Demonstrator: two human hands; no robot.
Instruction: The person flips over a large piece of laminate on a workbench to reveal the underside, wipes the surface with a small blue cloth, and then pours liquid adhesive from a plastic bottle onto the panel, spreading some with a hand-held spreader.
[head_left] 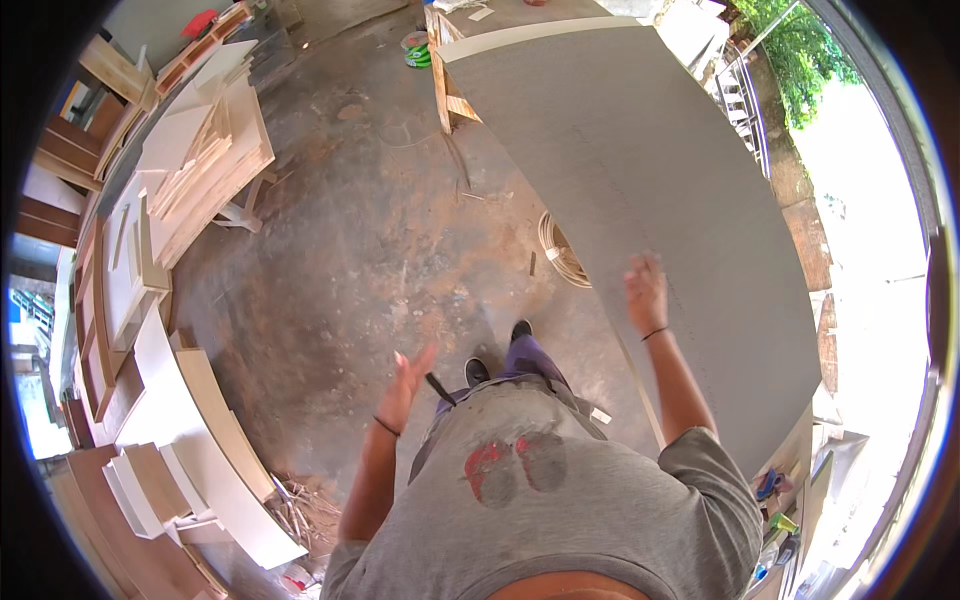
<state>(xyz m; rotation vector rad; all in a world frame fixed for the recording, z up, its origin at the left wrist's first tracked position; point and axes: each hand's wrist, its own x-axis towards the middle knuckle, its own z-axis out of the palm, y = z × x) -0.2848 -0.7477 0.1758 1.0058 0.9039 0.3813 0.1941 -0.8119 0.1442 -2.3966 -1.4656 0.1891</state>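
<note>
To my right lies a large flat grey sheet point(640, 150), raised above the floor on a wooden support point(445, 100) that shows at its far left corner. My right hand point(648, 292) is over this sheet, fingers extended and a little blurred, with nothing visible in it. Whether it touches the surface, I cannot tell. My left hand point(405, 385) is in the air beside my waist, fingers stretched out and thumb apart, holding nothing. Close to it a dark strap point(440, 389) sticks out at my waist.
A coil of pale hose or cable point(562, 250) lies on the stained floor point(340, 250), partly under the sheet. Cut boards point(215, 150) are stacked on a stand at left. Nearer are white panels point(205, 430) and wood scraps point(305, 510). A green-banded container point(416, 50) stands at the back.
</note>
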